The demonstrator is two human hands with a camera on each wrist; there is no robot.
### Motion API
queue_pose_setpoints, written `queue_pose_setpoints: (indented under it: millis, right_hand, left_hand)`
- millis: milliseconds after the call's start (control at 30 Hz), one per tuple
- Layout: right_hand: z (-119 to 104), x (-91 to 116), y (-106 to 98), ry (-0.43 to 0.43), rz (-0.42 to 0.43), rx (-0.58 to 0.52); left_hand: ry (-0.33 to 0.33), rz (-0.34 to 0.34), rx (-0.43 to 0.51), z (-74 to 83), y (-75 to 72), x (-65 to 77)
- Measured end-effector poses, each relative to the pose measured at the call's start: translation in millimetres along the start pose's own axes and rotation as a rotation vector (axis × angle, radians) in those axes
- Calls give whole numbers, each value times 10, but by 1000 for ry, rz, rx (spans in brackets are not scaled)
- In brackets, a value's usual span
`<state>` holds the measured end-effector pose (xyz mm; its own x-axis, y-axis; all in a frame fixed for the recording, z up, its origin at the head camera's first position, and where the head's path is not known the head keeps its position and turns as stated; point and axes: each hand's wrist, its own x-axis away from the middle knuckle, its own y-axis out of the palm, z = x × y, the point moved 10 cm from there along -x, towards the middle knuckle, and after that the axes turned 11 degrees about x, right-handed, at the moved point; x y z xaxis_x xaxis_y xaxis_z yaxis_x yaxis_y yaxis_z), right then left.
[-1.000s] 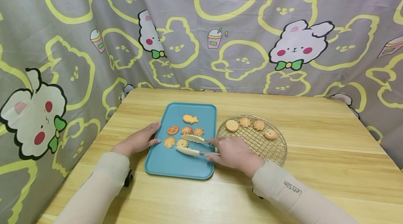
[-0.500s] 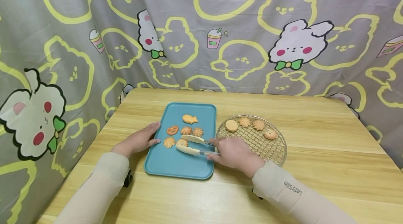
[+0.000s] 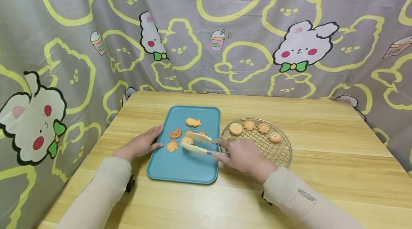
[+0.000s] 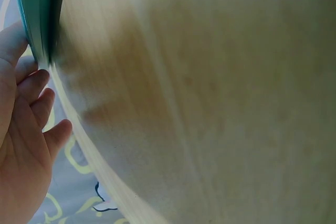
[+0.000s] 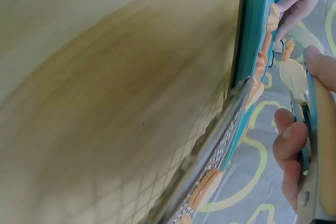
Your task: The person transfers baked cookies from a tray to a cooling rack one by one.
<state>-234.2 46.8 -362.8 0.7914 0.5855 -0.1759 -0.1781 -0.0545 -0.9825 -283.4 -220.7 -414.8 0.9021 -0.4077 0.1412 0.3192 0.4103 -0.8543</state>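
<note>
Wooden table point(image 3: 334, 147) before cartoon-print curtain point(image 3: 190, 4), tongs point(image 3: 199, 149) over tray point(image 3: 180, 167)

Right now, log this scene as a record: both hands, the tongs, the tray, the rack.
Left hand: touches left edge of blue tray
Right hand: holds tongs
Tongs: round cookie between the tips, clear of the tray
On tray: fish-shaped cookie, pretzel-shaped cookie, three fluted cookies, two partly hidden
Wire rack: four cookies along the far side
</note>
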Motion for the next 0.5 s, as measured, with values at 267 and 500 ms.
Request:
queue_pose_setpoints:
  millis: [267, 500]
  right_hand:
    - [144, 88, -40, 46, 34, -5]
    - [293, 196, -51, 95, 28, -44]
  left_hand:
    - [8, 1, -14, -17, 11, -8]
    - [5, -3, -8, -26, 16, -10]
